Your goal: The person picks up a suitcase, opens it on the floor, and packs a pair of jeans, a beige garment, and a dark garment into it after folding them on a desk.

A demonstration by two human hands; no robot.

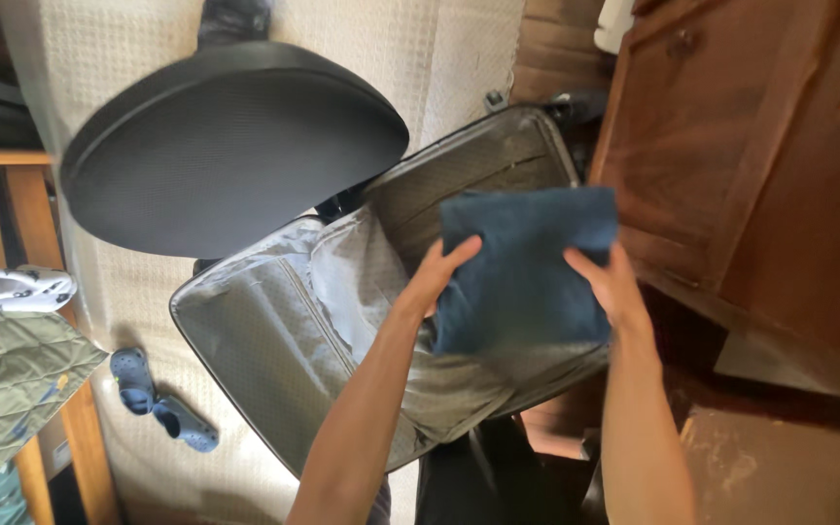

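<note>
A folded dark blue cloth (pixel 527 267) is held flat between both hands over an open grey suitcase (pixel 274 340). My left hand (pixel 439 277) grips the cloth's left edge. My right hand (pixel 610 282) grips its right edge. The suitcase lies open on the floor, its grey lining showing, with its far half (pixel 478 165) under the cloth and its near half toward the lower left.
A black round chair seat (pixel 230 146) stands left of the suitcase. A pair of blue clogs (pixel 157 399) lies on the cream rug (pixel 420 49). A wooden cabinet (pixel 760 165) rises at the right. A quilted green blanket (pixel 2 389) hangs at the left edge.
</note>
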